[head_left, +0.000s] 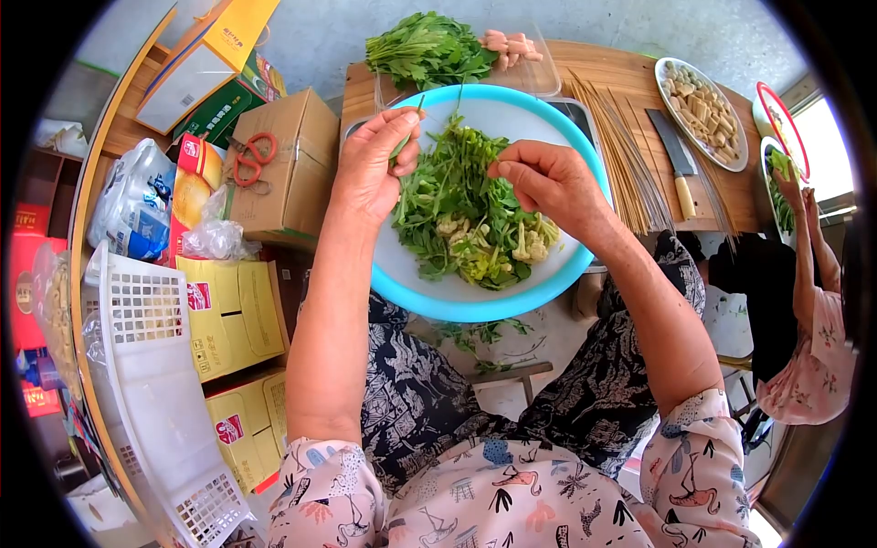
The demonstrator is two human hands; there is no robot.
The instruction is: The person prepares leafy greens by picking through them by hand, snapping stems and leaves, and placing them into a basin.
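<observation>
My left hand [376, 163] is raised over the left rim of a blue-rimmed white basin [574, 267]. Its fingers are closed on a thin green stem [399, 150], part of which pokes out past the fingertips. Over the basin's right side, my right hand [551, 183] is pinched, thumb against fingers; whatever lies between them is too small to make out. Below both hands, the basin holds a heap of leafy greens [438, 196] with pale cauliflower pieces [534, 239] at its lower right.
Behind the basin are a bunch of greens [429, 50] and pink sausage pieces [512, 46]. Skewers [617, 155], a cleaver [671, 146] and a plate of cut food [703, 110] lie right. Left are orange scissors [255, 160] on a carton [297, 169]. Another person [808, 338] works far right.
</observation>
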